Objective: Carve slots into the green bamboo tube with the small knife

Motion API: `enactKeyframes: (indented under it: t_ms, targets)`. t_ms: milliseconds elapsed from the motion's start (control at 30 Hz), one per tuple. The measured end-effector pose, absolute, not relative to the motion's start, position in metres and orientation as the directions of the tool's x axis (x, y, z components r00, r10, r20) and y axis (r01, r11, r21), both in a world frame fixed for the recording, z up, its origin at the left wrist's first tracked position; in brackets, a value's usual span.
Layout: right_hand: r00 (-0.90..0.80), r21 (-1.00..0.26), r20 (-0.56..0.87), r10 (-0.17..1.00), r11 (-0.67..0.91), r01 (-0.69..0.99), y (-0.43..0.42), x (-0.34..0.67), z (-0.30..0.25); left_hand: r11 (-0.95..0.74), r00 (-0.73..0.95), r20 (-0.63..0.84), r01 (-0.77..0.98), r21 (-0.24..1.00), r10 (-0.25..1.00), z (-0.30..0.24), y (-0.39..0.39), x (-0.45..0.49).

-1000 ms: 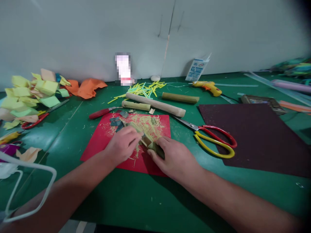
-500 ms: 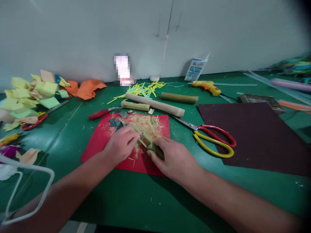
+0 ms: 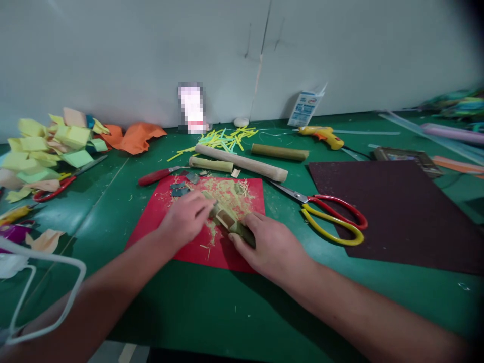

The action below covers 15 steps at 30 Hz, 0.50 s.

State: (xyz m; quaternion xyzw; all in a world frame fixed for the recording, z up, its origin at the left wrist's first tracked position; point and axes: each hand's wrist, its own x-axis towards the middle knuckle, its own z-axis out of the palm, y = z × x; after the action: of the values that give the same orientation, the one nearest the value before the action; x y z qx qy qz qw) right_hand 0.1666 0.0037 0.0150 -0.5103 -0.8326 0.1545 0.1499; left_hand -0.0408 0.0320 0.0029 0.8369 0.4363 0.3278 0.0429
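Observation:
My right hand (image 3: 273,245) grips a short green bamboo piece (image 3: 231,224) that lies on a red sheet (image 3: 159,228) strewn with pale shavings. A notch is cut open in the bamboo's top. My left hand (image 3: 186,218) is closed, pinching something at the bamboo's far end; what it holds is hidden by the fingers. Dark blue-grey scraps (image 3: 180,189) lie at the red sheet's far left corner.
Red and yellow scissors (image 3: 333,218) lie right of the red sheet, beside a dark maroon sheet (image 3: 397,212). Behind are a wooden stick (image 3: 242,162), two bamboo pieces (image 3: 280,152), a red-handled knife (image 3: 157,176), cut straws and a yellow glue gun (image 3: 321,135). Coloured paper is piled at far left (image 3: 49,146).
My left hand has slid a little to the left and away along the bamboo piece. My right hand has stayed put on the bamboo.

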Motion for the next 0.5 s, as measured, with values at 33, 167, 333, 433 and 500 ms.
enactKeyframes:
  t_ms: [33, 167, 333, 433, 500]
  targets:
    - [-0.431, -0.406, 0.095, 0.897, 0.430, 0.806, 0.0036, 0.1665, 0.0149, -0.604, 0.378, 0.535, 0.717, 0.347, 0.756, 0.0035, 0.0332, -0.0417]
    - [-0.438, -0.409, 0.083, 0.895, 0.432, 0.804, 0.0029, 0.1669, 0.0156, -0.617, 0.402, 0.510, 0.694, 0.372, 0.760, 0.0050, 0.0362, -0.0443]
    - [-0.427, -0.406, 0.081, 0.900, 0.421, 0.811, 0.0028, 0.1672, 0.0173, -0.596, 0.367, 0.531, 0.716, 0.363, 0.764, 0.0041, 0.0343, -0.0428]
    - [-0.436, -0.411, 0.082, 0.896, 0.429, 0.805, 0.0029, 0.1668, 0.0176, -0.629, 0.437, 0.479, 0.679, 0.380, 0.761, 0.0039, 0.0332, -0.0418]
    - [-0.432, -0.404, 0.089, 0.898, 0.429, 0.808, 0.0029, 0.1667, 0.0174, -0.624, 0.409, 0.511, 0.685, 0.375, 0.756, 0.0044, 0.0336, -0.0419]
